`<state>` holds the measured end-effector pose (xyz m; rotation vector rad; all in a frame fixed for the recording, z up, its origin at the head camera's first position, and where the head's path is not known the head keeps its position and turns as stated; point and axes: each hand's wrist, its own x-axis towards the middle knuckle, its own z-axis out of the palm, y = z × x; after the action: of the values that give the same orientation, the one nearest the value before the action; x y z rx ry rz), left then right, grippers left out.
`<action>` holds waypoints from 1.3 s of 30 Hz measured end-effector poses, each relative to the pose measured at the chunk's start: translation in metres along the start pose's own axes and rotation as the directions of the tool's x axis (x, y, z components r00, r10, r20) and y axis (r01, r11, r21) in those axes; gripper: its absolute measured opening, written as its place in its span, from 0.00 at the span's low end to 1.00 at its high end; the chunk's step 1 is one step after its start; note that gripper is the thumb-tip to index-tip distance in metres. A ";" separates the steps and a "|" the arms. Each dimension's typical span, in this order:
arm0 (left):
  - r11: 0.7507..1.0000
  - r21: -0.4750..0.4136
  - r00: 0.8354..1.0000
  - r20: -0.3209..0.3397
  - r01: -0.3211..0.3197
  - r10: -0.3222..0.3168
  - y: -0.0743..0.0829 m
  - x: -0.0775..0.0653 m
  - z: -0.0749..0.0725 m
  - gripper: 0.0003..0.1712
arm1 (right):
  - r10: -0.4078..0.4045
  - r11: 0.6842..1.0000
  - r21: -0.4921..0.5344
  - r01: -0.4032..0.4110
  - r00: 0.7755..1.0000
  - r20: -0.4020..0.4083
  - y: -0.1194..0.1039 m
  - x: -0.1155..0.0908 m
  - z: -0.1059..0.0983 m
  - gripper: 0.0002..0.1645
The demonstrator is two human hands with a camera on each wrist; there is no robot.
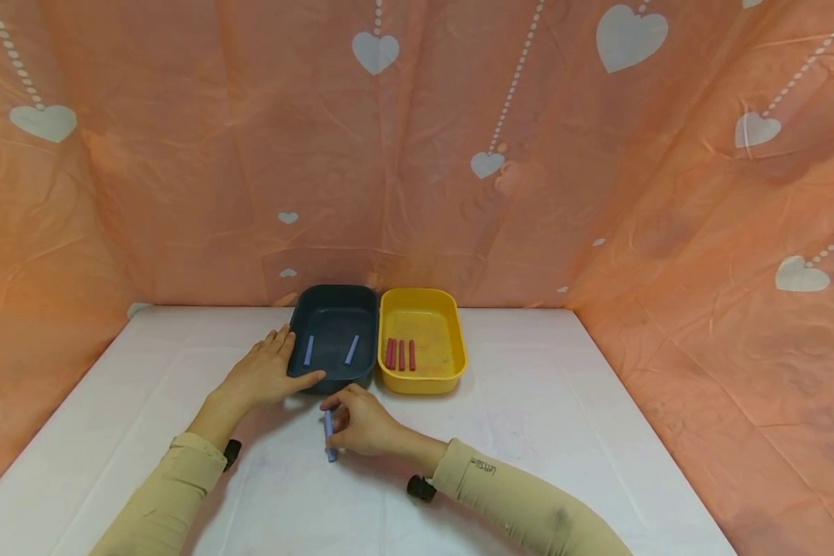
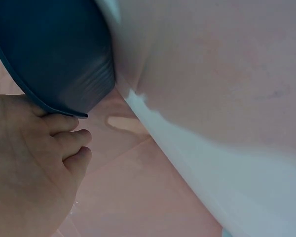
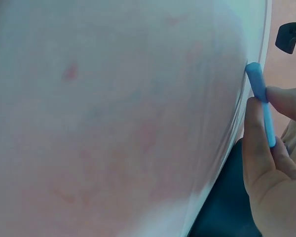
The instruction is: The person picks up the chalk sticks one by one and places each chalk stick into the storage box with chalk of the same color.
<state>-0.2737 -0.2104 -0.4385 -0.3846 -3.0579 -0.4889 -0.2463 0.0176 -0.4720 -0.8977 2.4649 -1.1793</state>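
My right hand [image 1: 367, 421] pinches a blue chalk stick [image 1: 330, 436] between thumb and fingers, in front of the dark blue bin [image 1: 335, 381]. In the right wrist view, the chalk [image 3: 257, 81] juts out past the fingertips. My left hand [image 1: 262, 372] lies against the bin's left side, its fingers along the wall and its thumb at the front rim. From the left wrist view, those fingers [image 2: 74, 143] touch the bin's edge [image 2: 49, 106]. Inside the bin lie two blue chalk sticks, a left one [image 1: 309, 350] and a right one [image 1: 351, 350].
Right beside the dark bin stands a yellow bin [image 1: 424, 383] holding several red chalk sticks [image 1: 401, 355]. Both bins are near the back edge of the white-covered table [image 1: 528, 432]. Orange cloth [image 1: 431, 154] with white hearts hangs behind and at the sides.
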 end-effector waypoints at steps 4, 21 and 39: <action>1.000 0.003 1.000 0.005 0.004 -0.004 -0.001 0.000 0.000 0.66 | 0.018 0.996 0.083 -0.017 1.000 -0.002 -0.001 -0.001 0.000 0.26; 1.000 0.005 1.000 0.003 0.003 -0.003 -0.001 -0.001 0.000 0.65 | 0.054 0.971 0.234 -0.047 0.998 -0.025 -0.004 -0.007 -0.001 0.18; 1.000 0.009 1.000 0.013 0.000 0.000 -0.002 0.001 0.000 0.67 | -0.005 0.907 0.415 0.073 0.987 -0.163 -0.010 -0.002 -0.029 0.18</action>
<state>-0.2750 -0.2116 -0.4394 -0.3894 -3.0718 -0.4736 -0.2544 0.0312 -0.4460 -0.7528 2.1728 -1.7689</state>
